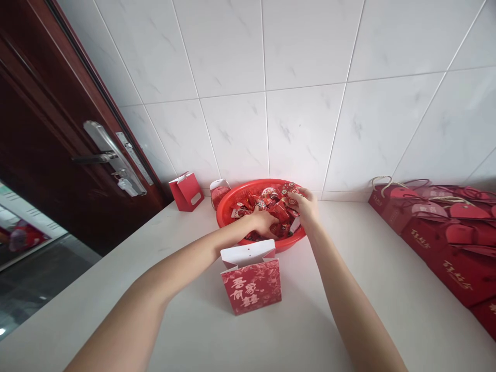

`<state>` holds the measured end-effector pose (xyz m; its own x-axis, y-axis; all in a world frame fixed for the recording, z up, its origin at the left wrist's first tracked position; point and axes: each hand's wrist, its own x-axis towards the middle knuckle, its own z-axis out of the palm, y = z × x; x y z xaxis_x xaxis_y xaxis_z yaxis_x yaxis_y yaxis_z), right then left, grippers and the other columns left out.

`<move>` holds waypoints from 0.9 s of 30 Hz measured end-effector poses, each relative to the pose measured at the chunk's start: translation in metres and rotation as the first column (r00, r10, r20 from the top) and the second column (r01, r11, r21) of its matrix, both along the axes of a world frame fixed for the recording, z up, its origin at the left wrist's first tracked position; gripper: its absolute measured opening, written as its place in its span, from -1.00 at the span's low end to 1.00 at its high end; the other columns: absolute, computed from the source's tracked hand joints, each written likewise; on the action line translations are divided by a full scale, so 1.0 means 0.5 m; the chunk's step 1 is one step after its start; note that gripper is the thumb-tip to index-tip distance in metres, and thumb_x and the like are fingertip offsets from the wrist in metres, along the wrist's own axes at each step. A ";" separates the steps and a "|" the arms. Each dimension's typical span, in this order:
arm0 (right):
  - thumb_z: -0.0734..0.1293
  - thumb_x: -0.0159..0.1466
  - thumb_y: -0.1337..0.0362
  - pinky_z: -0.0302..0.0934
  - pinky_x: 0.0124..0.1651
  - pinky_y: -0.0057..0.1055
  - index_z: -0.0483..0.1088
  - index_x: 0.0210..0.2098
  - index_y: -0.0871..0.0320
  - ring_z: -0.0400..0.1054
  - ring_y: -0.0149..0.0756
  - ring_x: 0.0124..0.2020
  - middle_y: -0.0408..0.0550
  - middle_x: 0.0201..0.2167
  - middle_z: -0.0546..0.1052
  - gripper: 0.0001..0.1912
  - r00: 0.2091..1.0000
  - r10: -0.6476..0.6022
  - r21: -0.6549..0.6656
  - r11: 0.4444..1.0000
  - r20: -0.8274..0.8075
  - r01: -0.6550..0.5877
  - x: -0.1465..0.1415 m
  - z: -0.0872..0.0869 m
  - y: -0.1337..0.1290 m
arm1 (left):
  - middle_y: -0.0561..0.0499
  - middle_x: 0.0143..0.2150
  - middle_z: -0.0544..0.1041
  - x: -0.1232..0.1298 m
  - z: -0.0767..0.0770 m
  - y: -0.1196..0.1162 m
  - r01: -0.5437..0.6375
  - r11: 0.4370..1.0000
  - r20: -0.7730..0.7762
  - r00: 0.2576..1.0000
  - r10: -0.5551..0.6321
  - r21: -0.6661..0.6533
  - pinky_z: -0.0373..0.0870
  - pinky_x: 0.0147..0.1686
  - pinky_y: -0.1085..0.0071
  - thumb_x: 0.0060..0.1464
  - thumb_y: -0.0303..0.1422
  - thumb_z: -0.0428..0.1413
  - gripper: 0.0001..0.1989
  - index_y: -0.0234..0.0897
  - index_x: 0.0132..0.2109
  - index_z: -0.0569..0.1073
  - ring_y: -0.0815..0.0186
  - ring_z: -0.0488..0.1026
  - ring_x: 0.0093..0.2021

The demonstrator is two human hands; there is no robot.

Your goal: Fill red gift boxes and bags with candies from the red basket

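A red plastic basket [228, 199] holds many red-wrapped sweets [277, 209]. Into the middle of it reaches my left hand [265, 223], thumb and fingers apart among the sweets; its fingertips are partly hidden. At the basket's right side my right hand [307, 206] grips a red patterned packet [290, 191] between thumb and fingers. Right in front of the basket, between my forearms, stands an upright red gift box [253, 287] with gold-white lettering. Its white-lined top flap is raised and the top is open.
Behind the basket's left edge stand a plain red box [188, 192] and a smaller red-and-white box [219, 191]. Rows of red gift bags [434, 243] with cord handles fill the table's right side. A tiled wall [302, 129] backs the white table [186, 330]; a dark door [50, 119] is at left.
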<state>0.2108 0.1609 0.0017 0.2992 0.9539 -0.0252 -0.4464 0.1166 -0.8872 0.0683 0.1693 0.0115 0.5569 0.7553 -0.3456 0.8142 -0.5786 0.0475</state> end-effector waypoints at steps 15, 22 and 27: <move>0.43 -0.08 0.34 0.36 -0.42 -0.45 0.41 -0.44 0.12 0.46 -0.33 -0.50 -0.20 -0.55 0.54 -0.82 1.000 0.016 0.023 1.000 0.001 -0.016 0.003 -0.004 0.002 | 0.04 -0.34 0.62 -0.044 -0.010 0.044 -0.168 0.985 0.577 0.809 0.113 0.042 0.38 -0.31 0.40 -0.02 -0.38 0.18 -0.84 -0.25 -0.25 0.60 0.23 0.54 -0.32; 0.42 -0.07 0.34 0.36 -0.44 -0.45 0.40 -0.46 0.11 0.46 -0.31 -0.48 -0.20 -0.56 0.52 -0.84 1.000 0.013 0.027 1.000 0.013 -0.013 0.002 -0.005 0.002 | -0.04 -0.31 0.66 -0.052 -0.006 0.048 -0.369 0.927 0.686 0.692 0.227 0.066 0.40 -0.29 0.38 -0.02 -0.37 0.26 -0.94 -0.27 -0.37 0.58 0.20 0.57 -0.27; 0.41 -0.08 0.33 0.35 -0.44 -0.45 0.40 -0.46 0.11 0.46 -0.32 -0.48 -0.20 -0.55 0.53 -0.84 1.000 0.020 0.036 0.999 0.022 -0.021 0.002 -0.005 0.001 | -0.02 -0.41 0.61 -0.057 -0.009 0.050 -0.430 0.895 0.664 0.704 0.251 0.118 0.33 -0.35 0.36 -0.01 -0.40 0.26 -0.90 -0.27 -0.44 0.52 0.22 0.51 -0.36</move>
<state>0.2118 0.1616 -0.0009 0.2797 0.9600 0.0160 -0.4299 0.1401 -0.8919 0.0399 0.1943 0.0070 0.2626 0.9431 0.2040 0.7953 -0.3313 0.5078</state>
